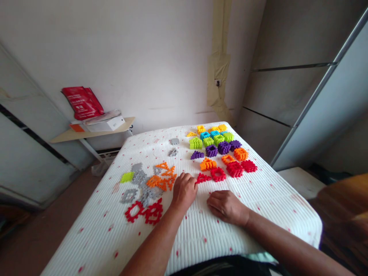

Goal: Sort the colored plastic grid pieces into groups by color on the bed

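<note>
My left hand (184, 189) rests on the white quilted table cover (244, 214) with fingers curled, its fingertips touching a red triangular plastic piece (202, 178). My right hand (225, 207) lies palm down just right of it, fingers bent and together, nothing visible in it. Left of my left hand lies a loose spread of flat orange pieces (162, 178), grey pieces (140, 184), a lime piece (127, 177) and red pieces (145, 212). Beyond my hands stand sorted stacks: red (234, 168), orange (240, 153), purple (223, 147), lime (196, 143), blue (209, 134) and yellow (211, 128).
A low shelf (92, 132) at the back left carries a red bag (82, 101) and white boxes. A pale wall runs behind the table. A grey sliding panel (330, 107) stands at the right. Brown floor shows at the left.
</note>
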Tool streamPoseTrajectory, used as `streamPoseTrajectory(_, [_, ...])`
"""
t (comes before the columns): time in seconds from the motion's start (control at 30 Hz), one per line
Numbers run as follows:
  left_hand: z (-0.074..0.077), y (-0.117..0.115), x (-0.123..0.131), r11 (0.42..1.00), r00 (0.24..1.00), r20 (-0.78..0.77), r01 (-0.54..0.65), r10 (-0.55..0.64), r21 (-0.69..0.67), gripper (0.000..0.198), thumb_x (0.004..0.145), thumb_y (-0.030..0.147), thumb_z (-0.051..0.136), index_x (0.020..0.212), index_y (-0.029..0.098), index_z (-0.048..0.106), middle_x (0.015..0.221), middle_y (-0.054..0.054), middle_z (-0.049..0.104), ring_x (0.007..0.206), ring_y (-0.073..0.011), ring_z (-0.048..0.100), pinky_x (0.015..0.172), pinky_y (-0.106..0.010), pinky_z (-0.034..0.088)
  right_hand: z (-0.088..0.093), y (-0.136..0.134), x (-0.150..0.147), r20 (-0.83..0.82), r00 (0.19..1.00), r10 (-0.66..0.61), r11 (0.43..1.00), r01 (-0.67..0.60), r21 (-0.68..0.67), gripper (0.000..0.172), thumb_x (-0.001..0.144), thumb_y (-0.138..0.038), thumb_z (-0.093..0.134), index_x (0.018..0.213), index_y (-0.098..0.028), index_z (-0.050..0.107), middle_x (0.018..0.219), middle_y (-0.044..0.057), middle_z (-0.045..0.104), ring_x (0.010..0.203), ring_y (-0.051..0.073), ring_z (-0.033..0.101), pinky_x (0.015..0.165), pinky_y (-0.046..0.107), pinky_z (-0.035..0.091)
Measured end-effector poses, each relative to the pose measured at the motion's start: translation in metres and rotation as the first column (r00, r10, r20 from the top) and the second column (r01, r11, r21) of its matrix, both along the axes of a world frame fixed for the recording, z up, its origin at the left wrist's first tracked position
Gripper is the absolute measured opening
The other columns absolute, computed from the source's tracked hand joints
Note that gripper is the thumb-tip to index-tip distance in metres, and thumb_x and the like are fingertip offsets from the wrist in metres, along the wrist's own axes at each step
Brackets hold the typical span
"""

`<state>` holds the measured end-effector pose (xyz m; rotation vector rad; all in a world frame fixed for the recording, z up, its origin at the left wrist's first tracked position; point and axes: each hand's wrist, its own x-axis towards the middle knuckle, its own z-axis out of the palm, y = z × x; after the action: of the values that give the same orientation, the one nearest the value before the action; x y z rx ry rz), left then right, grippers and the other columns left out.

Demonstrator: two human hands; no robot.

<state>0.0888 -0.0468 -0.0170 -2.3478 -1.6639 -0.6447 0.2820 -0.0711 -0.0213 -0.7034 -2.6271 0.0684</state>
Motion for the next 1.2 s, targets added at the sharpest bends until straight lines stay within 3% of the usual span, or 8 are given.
streamPoseTrajectory(0.57, [0.003,-0.002,0.0,1.0,1.0,-0.021,-0.008,0.008,0.006,0.006,0.078,0.018,0.058,0.077,0.019,0.064,0.078,-0.005,0.06,0.082,-0.0208,0.051,0.076,-0.034,0.041,-0.003,0.001,0.0,-0.016,1.0,0.001,1.0,-0.001,0.002,0.02,0.088,-0.016,0.039,0.071,-0.017,0.05,0.068,0.002,0.054,0.061,0.012,0.046,0.057,0.026,0.031])
streamPoseTrajectory(0.8, [0.011,-0.009,-0.003,0.999,0.998,0.06,-0.014,0.012,0.043,0.008,0.078,0.016,0.057,0.077,0.02,0.065,0.077,-0.005,0.061,0.08,-0.02,0.053,0.074,-0.033,0.043,-0.002,0.001,0.0,0.004,1.0,0.0,1.0,0.0,0.008,0.021,0.089,-0.016,0.038,0.071,-0.018,0.05,0.069,0.003,0.054,0.061,0.013,0.045,0.057,0.027,0.031])
streamPoseTrajectory(0.93, [0.013,-0.023,-0.032,0.994,0.977,0.211,-0.008,-0.015,0.11,0.013,0.079,0.013,0.053,0.078,0.019,0.065,0.078,-0.004,0.062,0.08,-0.0178,0.055,0.077,-0.032,0.045,-0.002,0.0,0.001,-0.011,1.0,0.026,1.0,-0.026,-0.008,0.023,0.091,-0.017,0.036,0.073,-0.017,0.05,0.07,0.003,0.054,0.062,0.013,0.046,0.059,0.027,0.032])
streamPoseTrajectory(1.03, [0.014,-0.042,-0.074,0.989,0.956,0.293,-0.051,0.008,0.141,0.015,0.079,0.013,0.051,0.076,0.02,0.064,0.076,-0.002,0.064,0.077,-0.0155,0.057,0.076,-0.029,0.047,-0.002,0.001,0.001,-0.028,0.999,0.039,0.999,-0.039,-0.021,0.024,0.092,-0.016,0.035,0.074,-0.017,0.051,0.07,0.004,0.054,0.063,0.013,0.046,0.06,0.026,0.032])
streamPoseTrajectory(1.2, [0.016,-0.081,-0.144,0.981,0.949,0.285,-0.17,0.139,0.088,0.014,0.078,0.02,0.053,0.076,0.021,0.066,0.077,-0.001,0.065,0.078,-0.0158,0.059,0.074,-0.029,0.049,-0.006,0.002,0.001,-0.035,0.998,0.047,0.998,-0.048,-0.031,0.025,0.093,-0.017,0.035,0.075,-0.017,0.051,0.07,0.004,0.053,0.063,0.013,0.046,0.061,0.027,0.033])
